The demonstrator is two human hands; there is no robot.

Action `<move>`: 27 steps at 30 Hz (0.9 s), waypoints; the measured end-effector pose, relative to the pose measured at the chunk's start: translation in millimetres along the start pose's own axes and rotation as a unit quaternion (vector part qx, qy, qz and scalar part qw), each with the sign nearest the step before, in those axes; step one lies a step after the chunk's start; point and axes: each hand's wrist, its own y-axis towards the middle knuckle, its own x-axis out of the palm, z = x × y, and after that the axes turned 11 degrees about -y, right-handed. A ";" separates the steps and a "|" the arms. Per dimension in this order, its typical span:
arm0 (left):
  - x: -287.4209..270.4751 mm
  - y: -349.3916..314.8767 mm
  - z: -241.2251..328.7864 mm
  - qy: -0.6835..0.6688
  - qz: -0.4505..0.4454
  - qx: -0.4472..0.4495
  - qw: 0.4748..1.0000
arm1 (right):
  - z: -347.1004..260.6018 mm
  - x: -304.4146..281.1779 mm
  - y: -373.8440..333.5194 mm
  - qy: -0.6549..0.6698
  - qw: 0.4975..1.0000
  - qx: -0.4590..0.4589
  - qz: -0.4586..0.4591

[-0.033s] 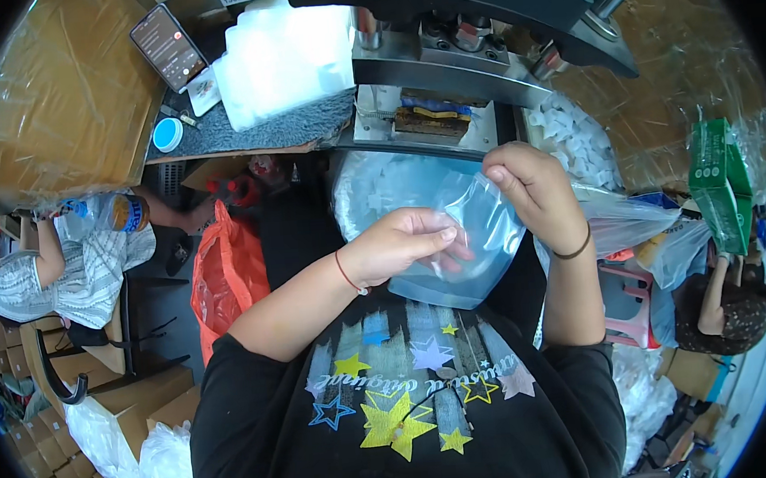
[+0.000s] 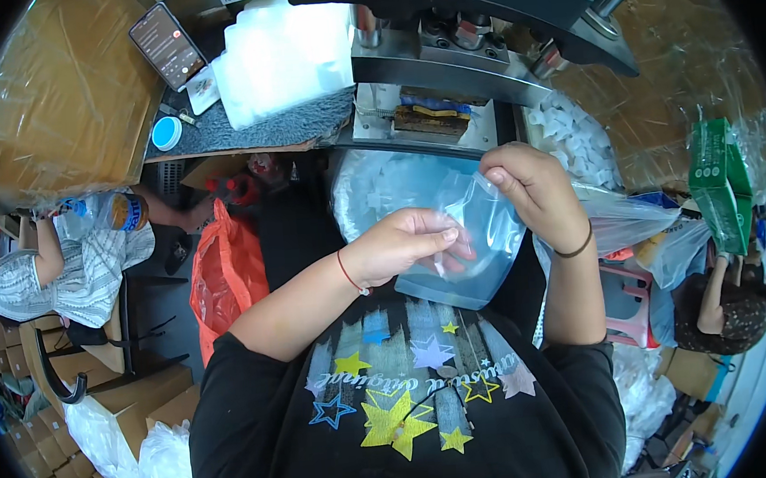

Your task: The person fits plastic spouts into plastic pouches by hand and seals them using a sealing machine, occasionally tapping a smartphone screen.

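Nothing has moved since the earlier frame: left hand (image 2: 401, 247) and right hand (image 2: 531, 193) both pinch the clear bag (image 2: 469, 260), just below the press (image 2: 465, 20).

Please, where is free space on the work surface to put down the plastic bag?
Bare grey mat lies in front of the white stack, beside the blue lid. The phone corner and the machine side are crowded. Both hands hold the clear bag.

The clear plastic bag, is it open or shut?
Open: the right hand lifts one top edge of the clear plastic bag, and the left hand reaches inside.
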 end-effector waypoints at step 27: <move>-99.0 23.0 63.7 0.337 0.397 0.374 0.767 | 94.8 -52.9 -53.6 -0.023 0.954 0.247 -0.166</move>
